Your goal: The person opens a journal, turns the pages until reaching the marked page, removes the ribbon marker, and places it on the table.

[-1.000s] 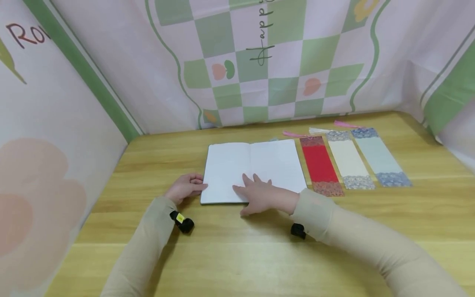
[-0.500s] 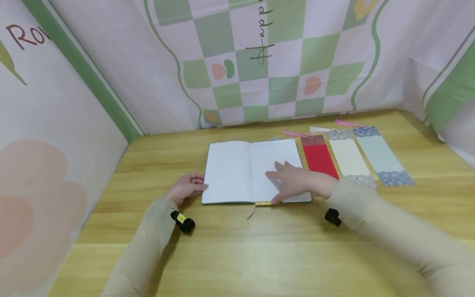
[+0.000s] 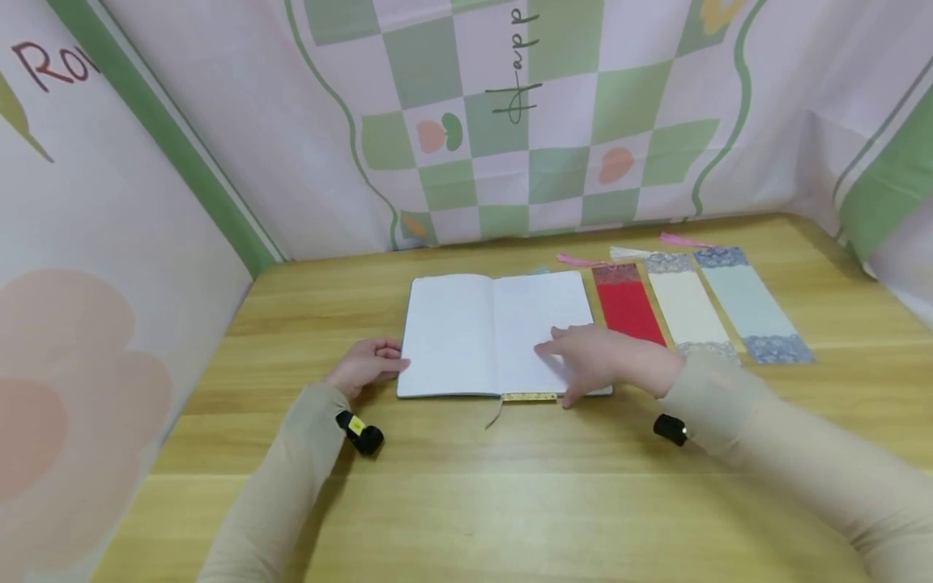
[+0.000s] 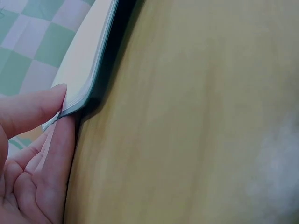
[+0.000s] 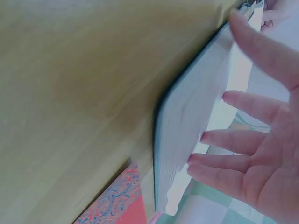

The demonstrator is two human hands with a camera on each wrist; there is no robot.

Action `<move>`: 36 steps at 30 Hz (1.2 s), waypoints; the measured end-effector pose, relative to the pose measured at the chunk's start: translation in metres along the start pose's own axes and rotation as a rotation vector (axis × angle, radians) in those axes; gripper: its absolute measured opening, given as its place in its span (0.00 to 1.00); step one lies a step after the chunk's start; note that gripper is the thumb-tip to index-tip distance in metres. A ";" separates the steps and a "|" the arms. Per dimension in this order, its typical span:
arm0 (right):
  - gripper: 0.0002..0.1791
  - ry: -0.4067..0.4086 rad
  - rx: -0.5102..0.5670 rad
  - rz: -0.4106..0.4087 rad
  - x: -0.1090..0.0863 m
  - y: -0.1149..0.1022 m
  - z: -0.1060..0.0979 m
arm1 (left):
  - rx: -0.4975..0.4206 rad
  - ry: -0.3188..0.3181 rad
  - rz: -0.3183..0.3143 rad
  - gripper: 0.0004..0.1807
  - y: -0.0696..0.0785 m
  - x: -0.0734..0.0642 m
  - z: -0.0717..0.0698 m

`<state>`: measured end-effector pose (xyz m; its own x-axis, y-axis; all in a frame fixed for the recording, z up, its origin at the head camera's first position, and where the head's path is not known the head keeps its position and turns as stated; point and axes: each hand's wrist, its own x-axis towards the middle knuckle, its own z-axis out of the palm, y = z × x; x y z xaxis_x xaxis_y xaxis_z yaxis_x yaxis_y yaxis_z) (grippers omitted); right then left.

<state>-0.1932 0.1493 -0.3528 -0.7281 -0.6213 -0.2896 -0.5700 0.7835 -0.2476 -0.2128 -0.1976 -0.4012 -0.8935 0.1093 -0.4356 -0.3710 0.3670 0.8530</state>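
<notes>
An open notebook (image 3: 452, 332) with blank white pages and a dark cover lies on the table. My left hand (image 3: 364, 366) pinches its left edge near the front corner; in the left wrist view the thumb (image 4: 39, 108) is on the page and fingers are under the cover. Over the front part of the right page is my right hand (image 3: 608, 358), its fingers (image 5: 233, 140) spread and straight in the right wrist view. A narrow yellow strip with dark marks (image 3: 528, 397) shows along the notebook's front edge, and a grey ribbon (image 3: 495, 414) hangs out beside it.
To the right of the notebook lie a red bookmark (image 3: 629, 312), a cream bookmark (image 3: 688, 308) and a pale blue bookmark (image 3: 747, 300), each with patterned ends and a tassel. My right forearm overlaps the front of the red and cream ones. A patterned curtain (image 3: 496, 186) hangs behind the table.
My right hand has slid right from the notebook's middle onto the right page, uncovering the yellow strip and the ribbon. The left hand keeps its place at the left edge.
</notes>
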 end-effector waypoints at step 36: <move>0.10 0.042 -0.131 -0.094 0.000 -0.004 -0.004 | -0.012 0.005 0.003 0.22 -0.001 -0.001 0.000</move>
<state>-0.1923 0.1458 -0.3480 -0.6831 -0.6927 -0.2313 -0.6790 0.7191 -0.1483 -0.2116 -0.1984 -0.4014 -0.8957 0.1058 -0.4320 -0.3716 0.3557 0.8575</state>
